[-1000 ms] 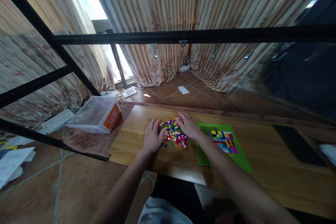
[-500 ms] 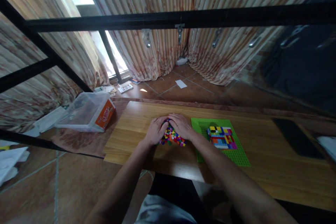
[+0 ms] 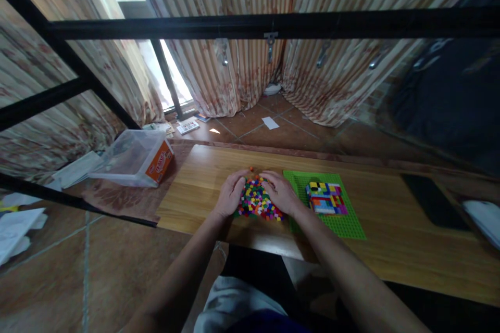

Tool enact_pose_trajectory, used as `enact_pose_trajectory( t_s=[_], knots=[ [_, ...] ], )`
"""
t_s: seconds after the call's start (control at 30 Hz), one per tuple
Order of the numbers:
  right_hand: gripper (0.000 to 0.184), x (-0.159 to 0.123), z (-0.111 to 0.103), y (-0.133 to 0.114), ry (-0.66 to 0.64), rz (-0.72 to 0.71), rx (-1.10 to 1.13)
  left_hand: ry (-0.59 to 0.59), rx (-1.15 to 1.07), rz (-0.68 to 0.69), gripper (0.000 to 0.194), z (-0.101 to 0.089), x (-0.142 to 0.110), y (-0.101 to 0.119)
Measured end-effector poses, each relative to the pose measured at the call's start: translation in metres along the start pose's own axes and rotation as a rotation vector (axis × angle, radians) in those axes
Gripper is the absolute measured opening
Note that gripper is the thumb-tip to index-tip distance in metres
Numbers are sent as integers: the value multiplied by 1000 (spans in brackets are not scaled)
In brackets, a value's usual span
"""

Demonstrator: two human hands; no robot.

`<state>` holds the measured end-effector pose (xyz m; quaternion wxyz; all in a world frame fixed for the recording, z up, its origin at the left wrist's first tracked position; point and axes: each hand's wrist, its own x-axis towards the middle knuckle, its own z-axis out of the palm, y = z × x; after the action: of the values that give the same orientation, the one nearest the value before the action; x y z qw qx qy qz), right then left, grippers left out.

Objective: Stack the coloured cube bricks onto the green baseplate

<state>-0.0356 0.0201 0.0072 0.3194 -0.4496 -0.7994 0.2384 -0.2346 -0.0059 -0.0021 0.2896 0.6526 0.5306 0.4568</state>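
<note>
A heap of small multicoloured toy bricks (image 3: 258,199) lies on the wooden table (image 3: 195,187). Cupped against its left side is my left hand (image 3: 231,192), fingers extended and touching the bricks. My right hand (image 3: 279,192) curves round the right side, its fingers spread over the edge of the heap. Neither hand grips a brick that I can see. A single orange brick (image 3: 251,169) sits just beyond the heap, between the fingertips. To the right, a green baseplate (image 3: 351,226) carries a block of joined coloured bricks (image 3: 327,199).
A dark flat slab (image 3: 433,202) lies on the table's right part. Left of the table stands a clear plastic bin (image 3: 125,161) with an orange label. A black metal bar (image 3: 195,26) crosses above, with clips hanging below it. Papers lie on the floor.
My hands have moved apart from their near-touching position over the heap. More of the bricks now show, spread wider, and the orange brick beyond them has come into sight.
</note>
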Motion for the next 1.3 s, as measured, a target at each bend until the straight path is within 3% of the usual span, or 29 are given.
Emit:
enact_pose_trajectory(
  t_s=[0.13,0.2,0.37,0.53,0.7,0.83,0.93,1.1,1.3],
  knots=[
    [27,-6,10,-24,-12,-15,-111,250,-140,-105,45,-3,-6,-11],
    [23,-7,20,-35,-16,-3,-181,311,-171,-145,47,-3,-8,-15],
    [11,-6,42,-50,31,73,-323,263,-97,-176,44,-3,-6,-12],
    [11,-2,43,-57,16,127,-343,245,-73,-170,42,-5,-3,-8],
    [14,-11,19,-73,96,173,-164,234,-86,-199,43,-4,-1,-12],
    [16,-43,-11,-75,242,226,133,229,-89,-214,44,-4,1,-16],
    [18,-78,-33,-58,398,320,249,221,-70,-225,43,-4,2,-18],
    [27,-130,-65,-10,653,497,246,216,-39,-225,43,-5,4,-19],
    [35,-146,-89,17,724,564,212,200,-14,-218,45,-6,4,-21]
  ],
)
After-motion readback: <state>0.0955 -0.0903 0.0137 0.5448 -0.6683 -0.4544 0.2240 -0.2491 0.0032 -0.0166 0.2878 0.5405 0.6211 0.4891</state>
